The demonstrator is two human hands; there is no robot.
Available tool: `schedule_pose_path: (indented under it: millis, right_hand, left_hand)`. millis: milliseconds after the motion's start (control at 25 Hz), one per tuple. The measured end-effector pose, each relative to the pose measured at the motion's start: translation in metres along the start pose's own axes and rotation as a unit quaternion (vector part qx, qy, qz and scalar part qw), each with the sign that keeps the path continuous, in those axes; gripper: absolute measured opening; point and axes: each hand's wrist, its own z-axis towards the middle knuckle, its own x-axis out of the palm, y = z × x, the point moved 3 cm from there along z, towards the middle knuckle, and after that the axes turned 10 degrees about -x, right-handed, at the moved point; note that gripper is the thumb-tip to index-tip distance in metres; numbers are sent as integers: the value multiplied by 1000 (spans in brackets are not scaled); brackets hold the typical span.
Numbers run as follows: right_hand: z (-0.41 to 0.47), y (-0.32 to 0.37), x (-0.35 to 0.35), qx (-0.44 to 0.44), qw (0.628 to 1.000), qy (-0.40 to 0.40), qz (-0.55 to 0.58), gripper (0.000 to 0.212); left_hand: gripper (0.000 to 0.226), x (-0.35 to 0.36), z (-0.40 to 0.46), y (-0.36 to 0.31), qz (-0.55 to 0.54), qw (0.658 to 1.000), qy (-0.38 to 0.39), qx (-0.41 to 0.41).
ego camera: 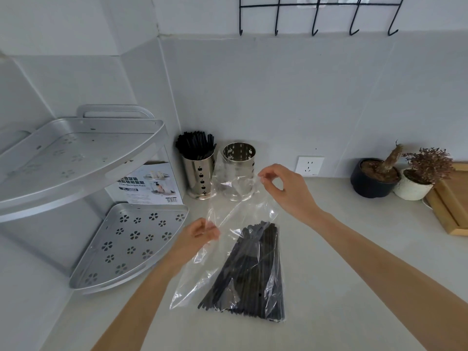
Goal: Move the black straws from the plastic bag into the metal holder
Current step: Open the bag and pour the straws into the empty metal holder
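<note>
Head cam: my left hand (200, 234) and right hand (281, 183) both pinching mouth of clear plastic bag (228, 216), spreading it. Bundle of black straws (253, 272) lying inside bag on pale counter (354, 274). Perforated metal cylinder holder (239, 171) standing behind bag, nr wall.

Clear, glossy, crinkled plastic bag (222, 252) seen over matt black straws (253, 272). Polished perforated metal holder (239, 171) shown mirror-bright. Corner rack (76, 158) rendered in brushed matt metal. Countertop (354, 274) smooth, pale, matt. Wood tray (450, 198) unvarnished.
</note>
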Motion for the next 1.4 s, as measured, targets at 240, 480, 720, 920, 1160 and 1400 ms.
schedule_pose_path:
  millis: [240,480,720,920,1160,1400]
  right_hand:
    - [-38,-36,20,247,963,-56,90,44]
    - [-119,-75,88,505,838,100,183,39]
    - [-132,-75,108,562,783,67,256,28]
    - [-131,-70,94,534,787,10,308,18]
    - [-85,-57,33,425,874,-63,225,22]
    - [-9,-22,-60,260,964,2,53,22]
  left_hand:
    - [7,-1,2,-1,-56,998,7,27]
    - [7,-5,2,2,-50,998,11,37]
    - [5,-9,2,-2,-76,996,2,51]
    - [7,-14,4,-3,-117,991,-19,56]
    - [8,-18,13,6,-251,967,-32,27]
    - [18,10,25,-12,-384,922,47,-6]
